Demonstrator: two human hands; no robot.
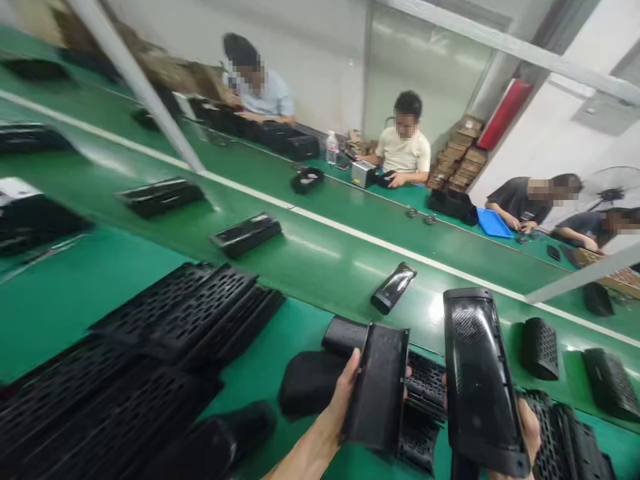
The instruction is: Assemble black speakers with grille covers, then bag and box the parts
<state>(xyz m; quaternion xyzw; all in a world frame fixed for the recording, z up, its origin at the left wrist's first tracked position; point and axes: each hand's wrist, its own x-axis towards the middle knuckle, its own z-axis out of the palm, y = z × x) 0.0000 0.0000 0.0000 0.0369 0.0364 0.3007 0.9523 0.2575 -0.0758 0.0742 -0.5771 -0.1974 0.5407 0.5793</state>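
My left hand (346, 383) is closed around the edges of a black plastic cover (379, 393), which is held upright with its matte, trough-like side toward me. Beside it, my right hand (530, 427) grips a glossy black plastic housing (479, 383) with rounded ends and a small patterned patch near its top. The two parts are apart. Behind and below them lie slotted black panels (425, 380), partly hidden by what I hold. Most of my right hand is covered by the housing.
Stacks of slotted black panels (175, 313) fill the left of the green bench. Several black housings (395, 288) lie on the green conveyor (325, 240) beyond. Across it, several people sit working, near a water bottle (331, 148) and a blue tray (494, 223). White slanted posts (145, 93) cross the view.
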